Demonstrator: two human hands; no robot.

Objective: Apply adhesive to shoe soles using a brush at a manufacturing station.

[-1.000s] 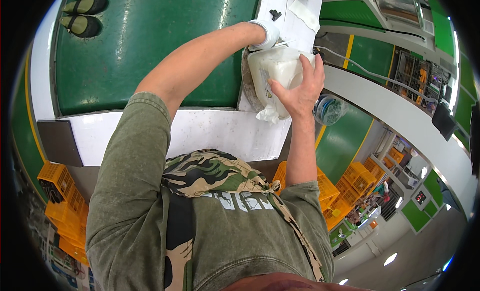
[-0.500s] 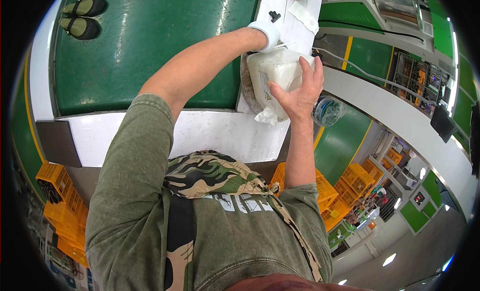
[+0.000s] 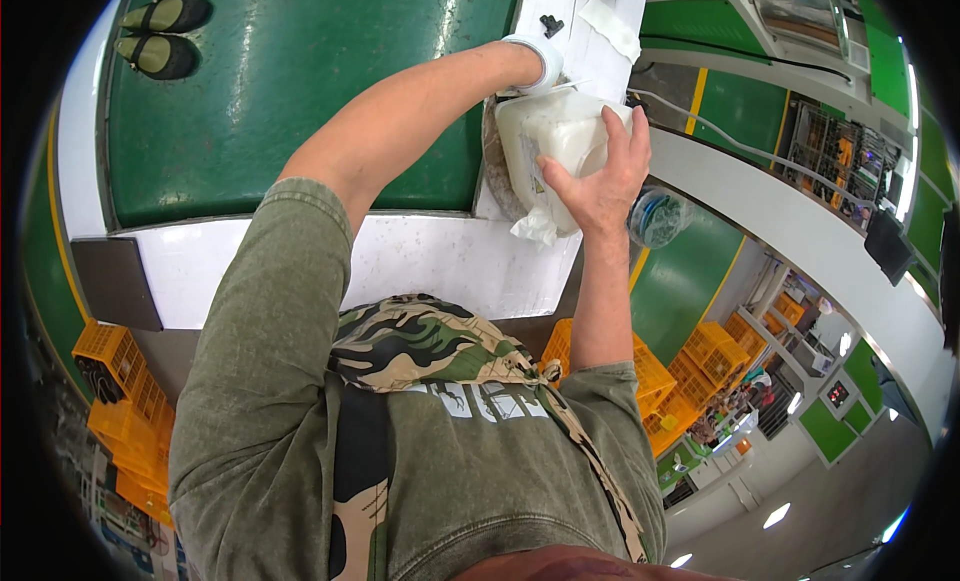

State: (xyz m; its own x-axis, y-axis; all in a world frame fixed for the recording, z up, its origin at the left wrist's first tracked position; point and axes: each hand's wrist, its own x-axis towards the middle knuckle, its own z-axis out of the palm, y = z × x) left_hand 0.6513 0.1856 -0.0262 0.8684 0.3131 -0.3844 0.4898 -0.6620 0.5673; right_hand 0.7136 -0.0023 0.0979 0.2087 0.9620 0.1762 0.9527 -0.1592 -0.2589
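Note:
A boxy white plastic jug (image 3: 535, 146) stands tilted at the corner of the white bench. My right hand (image 3: 607, 186) is wrapped round its near right side, thumb on the front face and fingers spread over the upper right edge. A white band (image 3: 547, 63) circles my left wrist. Past that band my left hand is hidden at the jug's far side, so its fingers do not show. By the band a thin pale stick (image 3: 570, 84) pokes out. Crumpled white tissue (image 3: 536, 227) hangs at the jug's lower edge.
Small black parts (image 3: 551, 26) and a white sheet (image 3: 608, 31) lie on the bench beyond the jug. A clear round plastic container (image 3: 660, 219) sits right of my right wrist. Dark shoes (image 3: 165, 36) rest on the green surface. Orange crates (image 3: 712, 353) are stacked behind.
Both hands stay at the jug in nearly the same pose. The hands and jug show only a very slight shift.

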